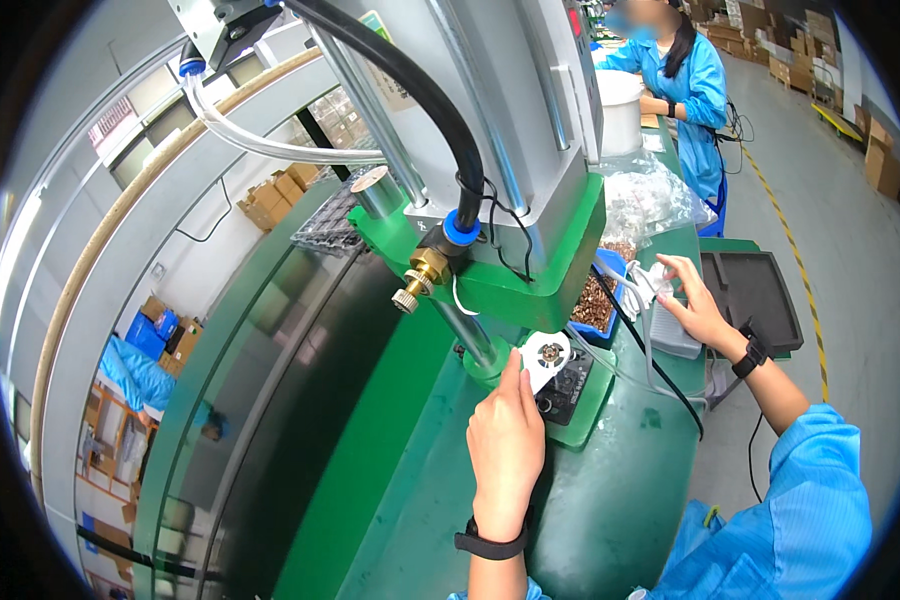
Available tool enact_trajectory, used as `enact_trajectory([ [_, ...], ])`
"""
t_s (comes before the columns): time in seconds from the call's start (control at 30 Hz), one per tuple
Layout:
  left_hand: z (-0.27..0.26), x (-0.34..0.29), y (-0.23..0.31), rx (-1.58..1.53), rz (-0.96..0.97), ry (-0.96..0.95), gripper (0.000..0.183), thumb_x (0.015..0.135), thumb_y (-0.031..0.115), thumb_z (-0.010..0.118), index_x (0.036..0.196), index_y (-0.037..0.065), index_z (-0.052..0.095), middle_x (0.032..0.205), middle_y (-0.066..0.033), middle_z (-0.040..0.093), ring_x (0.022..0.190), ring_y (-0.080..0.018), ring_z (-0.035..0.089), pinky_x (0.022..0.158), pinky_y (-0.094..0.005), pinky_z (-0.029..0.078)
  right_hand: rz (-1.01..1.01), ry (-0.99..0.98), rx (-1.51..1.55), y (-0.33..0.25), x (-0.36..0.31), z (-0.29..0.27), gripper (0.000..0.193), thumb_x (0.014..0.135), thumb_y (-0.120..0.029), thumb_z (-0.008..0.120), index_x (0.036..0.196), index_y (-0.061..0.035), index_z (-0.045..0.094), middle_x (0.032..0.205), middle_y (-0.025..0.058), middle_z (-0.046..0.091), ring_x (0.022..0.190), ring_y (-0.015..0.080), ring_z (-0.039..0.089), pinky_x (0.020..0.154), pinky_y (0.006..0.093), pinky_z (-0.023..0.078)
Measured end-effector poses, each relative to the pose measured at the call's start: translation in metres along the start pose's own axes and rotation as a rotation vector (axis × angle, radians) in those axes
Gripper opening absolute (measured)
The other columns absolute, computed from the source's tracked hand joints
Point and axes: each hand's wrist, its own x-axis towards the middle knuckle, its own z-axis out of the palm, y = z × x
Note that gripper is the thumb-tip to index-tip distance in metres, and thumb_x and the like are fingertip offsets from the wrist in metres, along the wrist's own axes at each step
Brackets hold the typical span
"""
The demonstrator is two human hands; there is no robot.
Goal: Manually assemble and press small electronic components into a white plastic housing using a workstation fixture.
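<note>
My left hand (507,440) pinches the narrow end of a flat white part (542,368) with a round head. A dark, metallic ring-shaped piece sits in that head. The part lies over the edge of a black plate (568,392) on the press's green base (588,425). To the right, my right hand (705,312) has its fingers spread beside a small grey box (675,332) and a whitish crumpled item (647,285). Its fingertips come close to both; whether they touch is hard to tell.
A pneumatic press (490,120) with a green head rises above the plate. Behind it stands a blue bin (610,300) of small brass-coloured pieces. Cables (660,375) cross the green table (610,500). A co-worker (685,80) sits beyond a white bucket (620,110); a conveyor runs along the left.
</note>
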Motion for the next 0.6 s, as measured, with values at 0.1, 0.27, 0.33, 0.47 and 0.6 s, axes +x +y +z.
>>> enact_trajectory([
  [0.1,0.000,0.001,0.001,0.020,-0.015,0.008,0.029,0.091,0.017,0.045,0.110,0.000,0.058,0.071,-0.0240,0.059,0.068,-0.0381,0.059,0.062,-0.0415,0.045,0.129,0.060,0.020,-0.002,-0.001,0.010,0.053,0.078,-0.025,0.061,0.125,-0.0096,0.041,0.111,0.0106,0.044,0.092,0.0228,0.048,0.082,0.0335,0.041],
  [0.27,0.002,0.001,0.001,-0.029,-0.022,0.028,0.029,0.090,0.017,0.045,0.109,-0.002,0.058,0.062,-0.0208,0.056,0.057,-0.0276,0.059,0.059,-0.0353,0.045,0.221,0.188,-0.100,-0.010,-0.007,0.023,0.047,0.079,-0.023,0.060,0.121,-0.0106,0.043,0.109,0.0110,0.044,0.088,0.0241,0.048,0.079,0.0355,0.040],
  [0.33,0.002,0.002,-0.002,-0.124,-0.019,0.035,0.028,0.090,0.016,0.045,0.108,-0.001,0.059,0.060,-0.0198,0.057,0.052,-0.0321,0.055,0.054,-0.0396,0.043,0.130,0.253,-0.191,-0.003,-0.007,0.029,0.044,0.079,-0.022,0.060,0.119,-0.0110,0.045,0.108,0.0112,0.044,0.090,0.0246,0.048,0.082,0.0360,0.037],
  [0.47,0.009,0.006,-0.021,-0.300,-0.022,0.046,0.029,0.091,0.017,0.045,0.109,-0.001,0.058,0.054,-0.0146,0.052,0.046,-0.0210,0.047,0.050,-0.0333,0.039,-0.097,0.225,-0.296,-0.025,0.005,0.019,0.032,0.076,-0.019,0.061,0.106,-0.0110,0.054,0.101,0.0089,0.050,0.094,0.0252,0.046,0.084,0.0370,0.031],
  [0.6,0.013,0.008,-0.024,-0.416,-0.035,0.002,0.030,0.091,0.019,0.046,0.110,-0.001,0.057,0.052,-0.0105,0.047,0.049,-0.0130,0.043,0.049,-0.0300,0.037,-0.310,-0.103,-0.307,-0.043,0.041,0.020,0.018,0.073,-0.022,0.064,0.088,-0.0119,0.061,0.086,0.0017,0.056,0.090,0.0237,0.047,0.078,0.0379,0.032],
])
